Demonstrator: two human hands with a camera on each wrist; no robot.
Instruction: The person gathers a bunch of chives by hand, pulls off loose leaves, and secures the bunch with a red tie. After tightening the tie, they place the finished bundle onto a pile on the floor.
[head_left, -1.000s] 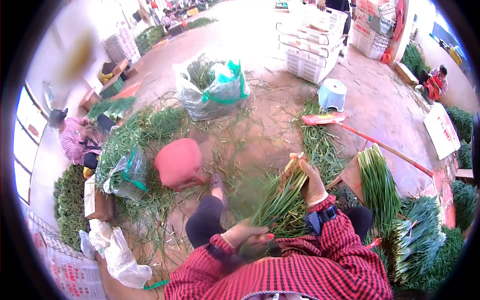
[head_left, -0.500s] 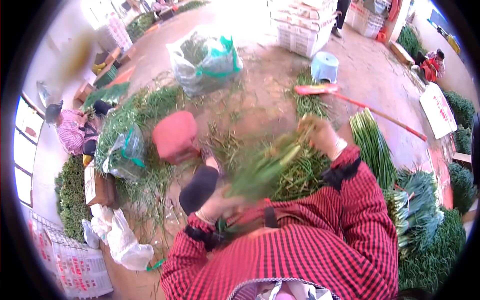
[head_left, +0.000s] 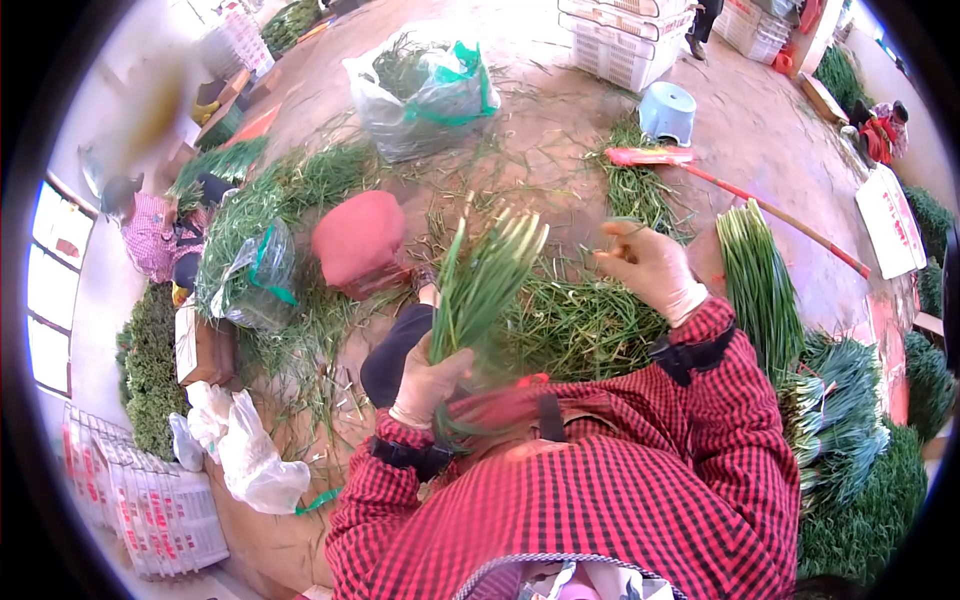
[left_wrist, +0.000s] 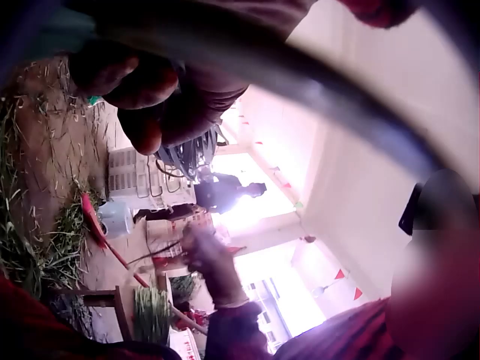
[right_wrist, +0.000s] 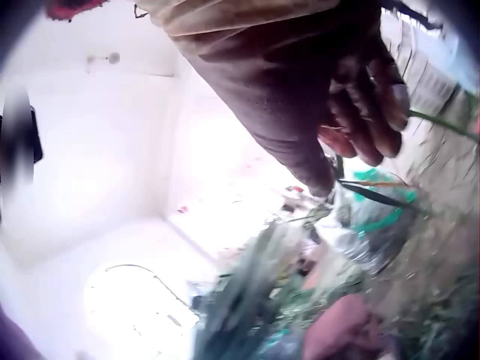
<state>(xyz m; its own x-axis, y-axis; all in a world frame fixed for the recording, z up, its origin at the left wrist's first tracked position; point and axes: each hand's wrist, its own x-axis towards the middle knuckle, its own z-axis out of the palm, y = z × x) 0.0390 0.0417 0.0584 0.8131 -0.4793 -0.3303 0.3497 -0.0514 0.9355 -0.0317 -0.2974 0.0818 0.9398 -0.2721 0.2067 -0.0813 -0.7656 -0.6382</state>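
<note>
While your red-and-black checked sleeves (head_left: 735, 400) frame the near side, your left hand (head_left: 430, 382) grips a bunch of long green stalks (head_left: 485, 275) at its leafy part; the smooth, narrow leaves run away from you to pale, slender ends on the far side. To the right and well apart from it, your right hand (head_left: 650, 268) has its fingers curled, thumb near the fingertips, pinching a few thin loose blades (right_wrist: 379, 196). Half a second ago the bunch slanted, blurred, from your left hand to your right; now it points away from you, held by the left alone.

Between and beyond your hands spreads a tangled heap of cut leaves (head_left: 590, 330), with a straight, pale-topped sheaf (head_left: 755, 290) to its right. Farther left sits a rounded pink stool (head_left: 358, 232); farther right, a red-handled broom (head_left: 648, 156) lies near a smooth blue plastic stool (head_left: 667, 112). Beyond are a crinkled translucent bag (head_left: 385, 140) with green trim and slotted white plastic crates (head_left: 625, 60).
</note>
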